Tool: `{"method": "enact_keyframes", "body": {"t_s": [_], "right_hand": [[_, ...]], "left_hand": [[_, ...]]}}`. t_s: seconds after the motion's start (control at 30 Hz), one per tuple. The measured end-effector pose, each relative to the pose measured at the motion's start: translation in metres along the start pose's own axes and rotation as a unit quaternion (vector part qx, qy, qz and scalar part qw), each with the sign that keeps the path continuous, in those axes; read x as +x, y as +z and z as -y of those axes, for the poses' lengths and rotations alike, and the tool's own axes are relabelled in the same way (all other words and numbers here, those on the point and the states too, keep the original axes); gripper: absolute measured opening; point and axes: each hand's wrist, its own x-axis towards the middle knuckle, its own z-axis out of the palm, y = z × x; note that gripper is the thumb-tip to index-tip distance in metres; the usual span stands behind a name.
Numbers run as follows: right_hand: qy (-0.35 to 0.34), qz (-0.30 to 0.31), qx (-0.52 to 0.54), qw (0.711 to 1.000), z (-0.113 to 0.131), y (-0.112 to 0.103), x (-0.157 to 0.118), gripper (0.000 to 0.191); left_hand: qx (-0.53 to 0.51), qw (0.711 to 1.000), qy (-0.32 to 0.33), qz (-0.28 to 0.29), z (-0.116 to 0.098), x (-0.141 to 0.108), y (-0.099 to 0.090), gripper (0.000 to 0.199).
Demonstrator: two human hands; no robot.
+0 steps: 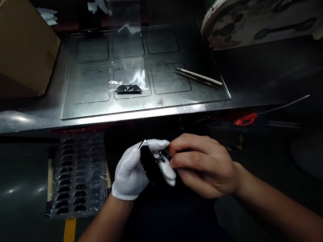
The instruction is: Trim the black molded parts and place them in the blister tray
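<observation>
My left hand (131, 174), in a white glove, holds a glossy black flat part (151, 165) tilted between its thumb and fingers. At the right side of that part is a small black fitting (162, 157). My bare right hand (205, 162) has its fingertips pinched at the fitting's right end; what exactly they grip is too small to tell. Beyond the hands, another black part (128, 88) lies at the open end of a clear plastic bag (130, 72) on a glass sheet (97, 108).
A cardboard box (14, 47) stands at the left. A pointed stick (200, 76) lies on the glass. Below the metal table edge (36, 123) are a tray of black parts (75, 175) at the left and a red-handled tool (245, 119) at the right. A whitish machine part (265, 16) juts in.
</observation>
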Motion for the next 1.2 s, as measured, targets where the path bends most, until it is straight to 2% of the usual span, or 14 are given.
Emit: {"method": "enact_keyframes", "body": {"t_s": [0.1,0.23,0.33,0.4,0.47,0.53,0.63,0.83,0.9,0.93,1.0,1.07,1.13,1.2], "right_hand": [[0.036,-0.035,0.022,0.998,0.002,0.009,-0.004,0.02],[0.082,-0.035,0.048,0.995,0.001,0.016,-0.009,0.022],[0.128,-0.04,0.094,0.986,-0.001,0.019,-0.013,0.018],[0.208,-0.047,0.146,0.966,-0.003,0.021,-0.014,0.014],[0.303,-0.044,0.216,0.927,-0.005,0.024,-0.014,0.015],[0.366,-0.031,0.295,0.882,-0.006,0.027,-0.011,0.019],[0.397,-0.023,0.371,0.839,-0.007,0.03,-0.006,0.022],[0.422,-0.021,0.421,0.803,-0.005,0.033,-0.004,0.023],[0.406,-0.052,0.396,0.822,-0.003,0.032,-0.006,0.019],[0.375,-0.078,0.359,0.851,-0.003,0.031,-0.007,0.015],[0.267,-0.114,0.249,0.924,-0.004,0.028,-0.009,0.006],[0.154,-0.1,0.148,0.972,-0.007,0.023,-0.011,0.016],[0.096,-0.051,0.087,0.99,-0.012,0.019,-0.015,0.022],[0.083,-0.015,0.049,0.995,-0.015,0.016,-0.018,0.023]], "left_hand": [[0.004,1.0,-0.011,-0.006,0.001,-0.001,-0.002,0.047],[0.019,0.996,-0.051,-0.065,0.001,-0.005,-0.005,0.048],[0.017,0.996,-0.051,-0.075,0.003,-0.005,-0.007,0.05],[0.011,0.997,-0.047,-0.069,0.004,-0.005,-0.008,0.049],[0.005,0.997,-0.035,-0.061,0.006,-0.004,-0.008,0.048],[0.0,0.998,-0.025,-0.057,0.007,-0.003,-0.009,0.047],[0.0,0.998,-0.037,-0.048,0.007,-0.004,-0.01,0.047],[0.012,0.997,-0.052,-0.051,0.009,-0.007,-0.014,0.05],[0.013,0.995,-0.069,-0.073,0.011,-0.007,-0.017,0.064],[0.014,0.993,-0.081,-0.088,0.012,-0.007,-0.018,0.072],[0.013,0.988,-0.103,-0.111,0.014,-0.007,-0.021,0.085],[-0.003,0.988,-0.11,-0.107,0.015,-0.009,-0.023,0.088],[-0.019,0.991,-0.104,-0.084,0.014,-0.013,-0.024,0.082],[-0.014,0.994,-0.087,-0.059,0.013,-0.017,-0.025,0.066]]}}
